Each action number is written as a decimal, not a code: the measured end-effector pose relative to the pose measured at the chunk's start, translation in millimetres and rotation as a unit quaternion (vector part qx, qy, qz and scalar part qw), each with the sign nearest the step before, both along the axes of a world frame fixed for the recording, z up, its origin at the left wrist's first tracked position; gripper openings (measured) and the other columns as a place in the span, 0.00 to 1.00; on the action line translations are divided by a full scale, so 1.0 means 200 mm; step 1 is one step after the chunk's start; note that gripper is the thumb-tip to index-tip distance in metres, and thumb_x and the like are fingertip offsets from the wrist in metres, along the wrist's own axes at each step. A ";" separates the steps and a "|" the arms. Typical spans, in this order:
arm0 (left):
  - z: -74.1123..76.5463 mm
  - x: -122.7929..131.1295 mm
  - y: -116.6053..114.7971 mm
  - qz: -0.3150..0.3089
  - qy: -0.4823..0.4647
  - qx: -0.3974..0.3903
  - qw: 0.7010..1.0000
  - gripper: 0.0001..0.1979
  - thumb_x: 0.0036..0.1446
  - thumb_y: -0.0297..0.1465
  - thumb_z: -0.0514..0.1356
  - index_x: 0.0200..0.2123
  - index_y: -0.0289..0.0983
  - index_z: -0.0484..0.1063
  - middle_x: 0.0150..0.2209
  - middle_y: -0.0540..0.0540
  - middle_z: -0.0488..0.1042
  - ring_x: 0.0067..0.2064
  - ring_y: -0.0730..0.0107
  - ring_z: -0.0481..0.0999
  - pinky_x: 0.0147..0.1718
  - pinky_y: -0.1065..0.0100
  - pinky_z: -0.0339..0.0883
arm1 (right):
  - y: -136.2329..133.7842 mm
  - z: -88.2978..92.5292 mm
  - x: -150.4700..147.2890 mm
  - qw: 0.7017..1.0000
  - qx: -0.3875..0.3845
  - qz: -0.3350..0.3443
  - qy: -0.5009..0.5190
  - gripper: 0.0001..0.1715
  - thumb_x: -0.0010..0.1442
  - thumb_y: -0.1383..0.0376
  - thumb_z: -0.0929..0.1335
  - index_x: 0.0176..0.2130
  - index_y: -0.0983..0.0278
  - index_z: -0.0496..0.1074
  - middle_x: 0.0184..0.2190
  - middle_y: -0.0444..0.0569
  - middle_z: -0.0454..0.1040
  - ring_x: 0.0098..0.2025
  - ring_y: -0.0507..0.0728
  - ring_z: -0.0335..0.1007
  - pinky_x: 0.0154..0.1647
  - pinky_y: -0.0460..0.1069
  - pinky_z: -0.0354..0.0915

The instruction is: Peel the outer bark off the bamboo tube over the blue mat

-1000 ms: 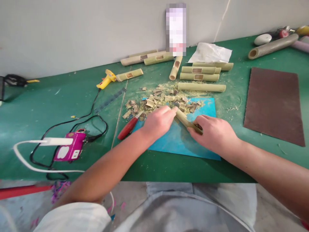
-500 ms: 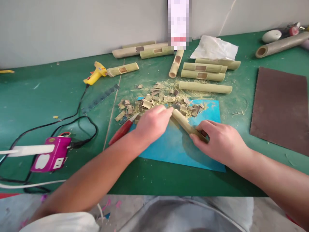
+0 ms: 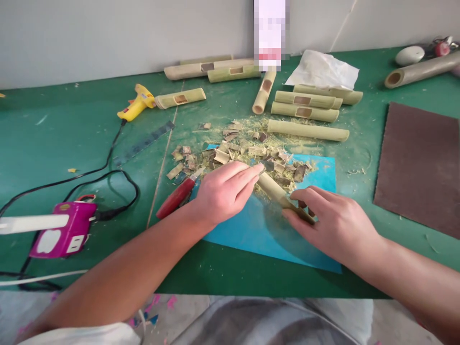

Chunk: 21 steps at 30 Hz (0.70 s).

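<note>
A pale bamboo tube (image 3: 275,188) lies slantwise over a blue sheet (image 3: 247,235). My left hand (image 3: 228,189) is at its upper left end, fingers pressed together around a small dark piece that is mostly hidden. Round the tube's lower right end, my right hand (image 3: 323,211) has its thumb and fingers on either side. Worn sandpaper-like scraps (image 3: 222,156) and greenish shavings are heaped just beyond the hands. A red-handled knife (image 3: 176,197) rests left of my left hand.
Several bamboo tubes, some with cut openings, lie behind the scraps, one long tube (image 3: 308,130) nearest. A yellow glue gun (image 3: 137,103), its cable and a purple power socket (image 3: 64,229) are left; a brown sheet (image 3: 419,167) is right.
The fingers of my left hand have stretched forward and lie flatter at the tube's end. My right hand's fingers have lifted and loosened slightly. The view has shifted a little.
</note>
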<state>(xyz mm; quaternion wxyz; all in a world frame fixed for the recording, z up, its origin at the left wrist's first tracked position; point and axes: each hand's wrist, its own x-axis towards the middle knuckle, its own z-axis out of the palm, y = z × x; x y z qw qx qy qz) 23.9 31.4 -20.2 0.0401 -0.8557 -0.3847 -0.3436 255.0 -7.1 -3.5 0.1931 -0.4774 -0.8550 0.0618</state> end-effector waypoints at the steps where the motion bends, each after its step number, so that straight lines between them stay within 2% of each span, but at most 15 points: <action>1: 0.00 0.00 0.00 0.001 -0.002 -0.001 1.000 0.11 0.63 0.26 0.56 0.47 0.34 0.75 0.36 0.45 0.78 0.36 0.71 0.77 0.37 0.71 0.72 | 0.00 0.00 0.00 1.000 0.003 0.001 0.000 0.11 0.61 0.60 0.66 0.33 0.64 0.72 0.24 0.44 0.72 0.23 0.50 0.64 0.23 0.47 0.54; 7: 0.00 -0.02 0.00 0.005 0.000 -0.009 1.000 0.11 0.63 0.27 0.56 0.47 0.35 0.75 0.37 0.45 0.79 0.37 0.71 0.78 0.37 0.72 0.72 | 0.01 -0.02 0.01 0.999 0.033 0.009 -0.023 0.13 0.61 0.58 0.66 0.36 0.65 0.72 0.26 0.44 0.72 0.23 0.50 0.64 0.23 0.47 0.53; 13: 0.00 -0.01 0.00 0.002 -0.006 -0.011 1.000 0.11 0.63 0.26 0.56 0.46 0.35 0.75 0.34 0.45 0.78 0.35 0.72 0.77 0.35 0.72 0.72 | -0.03 -0.01 0.02 0.994 0.054 0.001 -0.094 0.20 0.57 0.49 0.66 0.30 0.64 0.69 0.22 0.43 0.68 0.22 0.51 0.61 0.24 0.49 0.51; 17: -0.01 0.00 0.00 -0.011 -0.015 -0.007 1.000 0.10 0.62 0.26 0.57 0.45 0.34 0.75 0.34 0.45 0.78 0.34 0.72 0.77 0.35 0.71 0.72 | -0.04 -0.02 0.02 0.990 0.038 0.005 -0.132 0.18 0.57 0.53 0.66 0.26 0.63 0.66 0.21 0.43 0.66 0.21 0.50 0.57 0.24 0.49 0.47; 21: -0.01 -0.01 0.00 -0.010 -0.019 -0.014 1.000 0.11 0.62 0.26 0.57 0.46 0.35 0.75 0.35 0.45 0.78 0.35 0.72 0.77 0.36 0.72 0.72 | -0.02 -0.04 0.02 0.994 0.027 -0.001 -0.111 0.17 0.59 0.55 0.64 0.26 0.63 0.65 0.22 0.43 0.66 0.21 0.49 0.56 0.23 0.48 0.46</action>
